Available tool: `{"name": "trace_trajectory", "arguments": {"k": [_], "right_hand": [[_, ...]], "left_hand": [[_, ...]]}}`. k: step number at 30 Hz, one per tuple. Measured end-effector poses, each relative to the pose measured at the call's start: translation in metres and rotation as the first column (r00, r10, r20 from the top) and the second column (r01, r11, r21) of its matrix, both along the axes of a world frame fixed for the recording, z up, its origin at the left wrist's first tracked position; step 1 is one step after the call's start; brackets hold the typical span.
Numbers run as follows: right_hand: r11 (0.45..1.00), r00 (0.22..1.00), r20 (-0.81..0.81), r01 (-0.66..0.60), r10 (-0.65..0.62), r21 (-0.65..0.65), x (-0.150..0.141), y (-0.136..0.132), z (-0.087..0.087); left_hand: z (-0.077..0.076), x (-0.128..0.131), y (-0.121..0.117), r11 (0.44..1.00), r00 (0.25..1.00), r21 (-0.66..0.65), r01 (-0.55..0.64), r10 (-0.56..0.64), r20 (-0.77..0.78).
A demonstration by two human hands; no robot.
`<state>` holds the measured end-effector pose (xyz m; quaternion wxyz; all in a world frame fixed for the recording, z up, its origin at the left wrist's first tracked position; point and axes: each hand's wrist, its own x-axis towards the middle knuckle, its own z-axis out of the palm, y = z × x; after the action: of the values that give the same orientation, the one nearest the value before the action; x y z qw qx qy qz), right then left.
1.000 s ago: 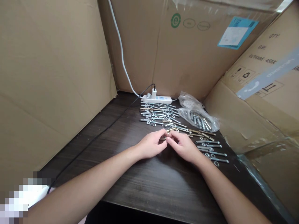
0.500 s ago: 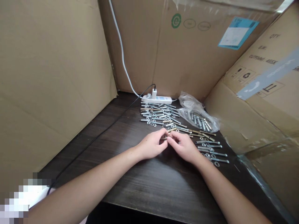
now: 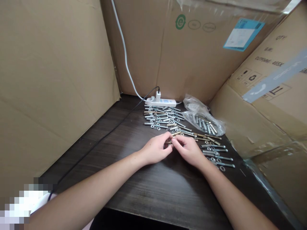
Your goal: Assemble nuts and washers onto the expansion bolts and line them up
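Cardboard boxes (image 3: 55, 80) wall in a dark wood-grain table (image 3: 153, 188) on the left, back and right, seen from the head camera. At the back edge of the table lies a white power strip (image 3: 161, 102) with a white cable (image 3: 123, 51) running up the cardboard and a black cable (image 3: 100, 140) trailing toward the near left corner. In front of the strip, rows of silver bolts (image 3: 160, 118) with washers lie side by side, their long axes running roughly left to right. A clear plastic bag (image 3: 202, 119) holding more bolts sits to the right of them, and another row of bolts and washers (image 3: 217, 155) lies just beside the right wrist.

Both hands meet over the middle of the table. The left hand (image 3: 154, 150) and the right hand (image 3: 189, 150) each pinch, with fingertips closed, a small brass-coloured bolt (image 3: 169, 142) held between them just above the surface. Only a short piece of it shows between the fingers; its long axis appears to lie roughly left to right, and which end is the head cannot be told.

Against the picture half a second earlier, hands, bolt and laid-out parts sit in nearly the same places; the right fingertips have shifted very slightly, and nothing on the table has moved.
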<state>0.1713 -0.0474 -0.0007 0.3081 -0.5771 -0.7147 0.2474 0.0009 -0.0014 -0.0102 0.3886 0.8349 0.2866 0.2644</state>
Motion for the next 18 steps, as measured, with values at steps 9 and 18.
{"name": "trace_trajectory", "arguments": {"k": [9,18], "right_hand": [[1.000,1.000,-0.005,-0.008,0.008,-0.007,-0.0011,-0.0006,-0.0007],[0.997,0.998,-0.056,-0.011,0.006,-0.078,-0.0009,0.0004,-0.0015]], "left_hand": [[0.0024,-0.0011,0.0001,1.000,1.000,0.026,-0.012,0.013,-0.020],[0.0079,-0.0028,-0.0022,0.992,0.997,0.127,0.025,-0.015,-0.077]]}}
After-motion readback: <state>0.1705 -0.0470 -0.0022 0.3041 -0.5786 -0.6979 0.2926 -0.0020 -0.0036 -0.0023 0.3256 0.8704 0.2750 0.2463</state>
